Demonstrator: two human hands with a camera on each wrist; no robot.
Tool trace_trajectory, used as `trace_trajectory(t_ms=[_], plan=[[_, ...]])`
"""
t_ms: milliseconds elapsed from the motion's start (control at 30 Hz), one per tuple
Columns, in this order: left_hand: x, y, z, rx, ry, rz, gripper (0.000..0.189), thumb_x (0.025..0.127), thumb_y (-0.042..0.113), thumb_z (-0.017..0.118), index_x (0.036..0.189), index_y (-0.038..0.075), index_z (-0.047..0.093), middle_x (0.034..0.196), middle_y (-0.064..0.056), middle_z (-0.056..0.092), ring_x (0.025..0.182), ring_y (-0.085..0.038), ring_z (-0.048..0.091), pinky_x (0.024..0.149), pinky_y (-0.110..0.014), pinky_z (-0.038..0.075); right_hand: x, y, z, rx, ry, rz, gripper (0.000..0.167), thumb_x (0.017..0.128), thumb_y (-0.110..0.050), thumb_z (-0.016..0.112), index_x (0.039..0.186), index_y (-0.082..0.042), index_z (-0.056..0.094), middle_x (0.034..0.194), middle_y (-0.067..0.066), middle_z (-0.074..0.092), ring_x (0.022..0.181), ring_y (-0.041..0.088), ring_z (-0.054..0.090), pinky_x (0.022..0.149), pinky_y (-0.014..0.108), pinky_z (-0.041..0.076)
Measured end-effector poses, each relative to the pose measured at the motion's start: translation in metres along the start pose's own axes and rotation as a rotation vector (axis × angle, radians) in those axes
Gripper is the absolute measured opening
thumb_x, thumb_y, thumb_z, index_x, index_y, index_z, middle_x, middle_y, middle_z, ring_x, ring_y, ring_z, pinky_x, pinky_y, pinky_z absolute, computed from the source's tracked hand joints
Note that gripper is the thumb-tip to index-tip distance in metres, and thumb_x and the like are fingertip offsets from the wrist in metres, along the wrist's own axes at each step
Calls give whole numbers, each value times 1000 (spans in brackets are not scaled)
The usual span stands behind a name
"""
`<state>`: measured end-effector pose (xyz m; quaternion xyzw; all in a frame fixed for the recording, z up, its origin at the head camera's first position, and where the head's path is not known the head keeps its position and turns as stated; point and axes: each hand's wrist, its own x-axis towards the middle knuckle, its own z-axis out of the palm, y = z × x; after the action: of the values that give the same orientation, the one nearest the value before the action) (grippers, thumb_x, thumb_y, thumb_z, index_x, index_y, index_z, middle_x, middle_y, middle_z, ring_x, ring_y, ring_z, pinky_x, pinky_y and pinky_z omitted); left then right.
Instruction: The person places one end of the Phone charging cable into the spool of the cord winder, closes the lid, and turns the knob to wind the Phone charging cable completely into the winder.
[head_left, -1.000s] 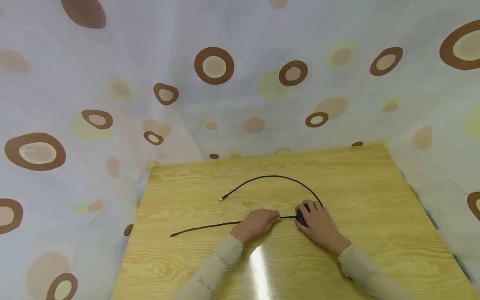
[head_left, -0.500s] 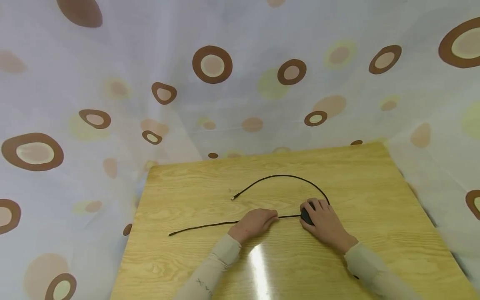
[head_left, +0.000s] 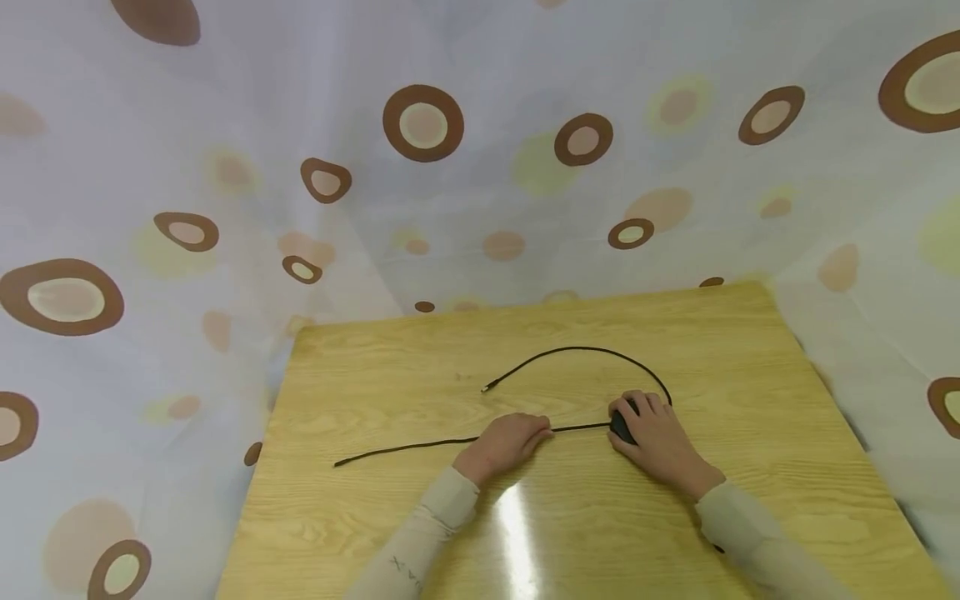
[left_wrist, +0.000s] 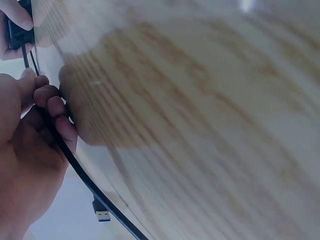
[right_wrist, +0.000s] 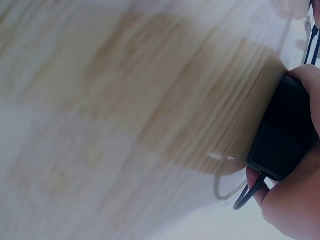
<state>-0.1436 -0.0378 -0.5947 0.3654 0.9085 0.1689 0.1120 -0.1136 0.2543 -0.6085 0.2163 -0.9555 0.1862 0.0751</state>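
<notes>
Left hand (head_left: 504, 444) pinches the black cable (left_wrist: 70, 156) in curled fingers, right hand (head_left: 662, 437) wraps the black box (right_wrist: 282, 127) right of mid-table (head_left: 315, 517), likely to keep the run between them straight, USB plug (left_wrist: 103, 216) lead looping loose on the far side.

A wood-grained tabletop (head_left: 585, 517) is noted, marked by a bright reflected streak. A curved black cable (head_left: 585, 347), ended by a USB plug (head_left: 490, 385), is laid across its far half; a straighter black cable (head_left: 405, 448) is extended leftward. A small dark item (head_left: 718, 548), mostly covered, is observed near the front right.
</notes>
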Motion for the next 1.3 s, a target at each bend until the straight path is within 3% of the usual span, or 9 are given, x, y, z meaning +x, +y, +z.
trace_trajectory(t_ms=[300,667,933,1133,1300], plan=[[-1,0,-1,3,23,-27,30,114,36,46,94,20,62,73,9,52,66,-5,46,68,-20,40,0,0,2,8,-4,19,31,99,-30,74,123,-14,64,132,22,59,116,44,57,92,62,48],[-16,-8,-8,19,38,-79,24,111,34,56,93,19,62,74,10,52,64,-2,41,60,-17,34,3,2,-1,89,-23,17,33,97,-27,77,124,-14,64,132,24,55,115,46,52,88,62,45],[-19,-13,-7,47,58,-90,23,112,33,55,95,19,61,73,10,52,62,-3,41,59,-18,34,1,0,-9,183,-73,84,31,101,-30,73,126,-14,63,137,26,50,124,50,47,93,66,43],[-16,-15,-14,64,81,-133,23,111,32,56,94,18,61,74,6,58,62,-5,43,58,-20,35,2,-3,-20,317,-82,141,29,104,-29,69,127,-14,62,136,20,46,122,41,44,89,57,46],[-17,-24,-16,129,175,-156,14,107,30,66,97,19,66,82,6,63,69,-6,49,62,-22,44,2,-5,-27,349,-62,136,29,104,-27,69,126,-10,63,129,18,50,113,38,47,83,46,44]])
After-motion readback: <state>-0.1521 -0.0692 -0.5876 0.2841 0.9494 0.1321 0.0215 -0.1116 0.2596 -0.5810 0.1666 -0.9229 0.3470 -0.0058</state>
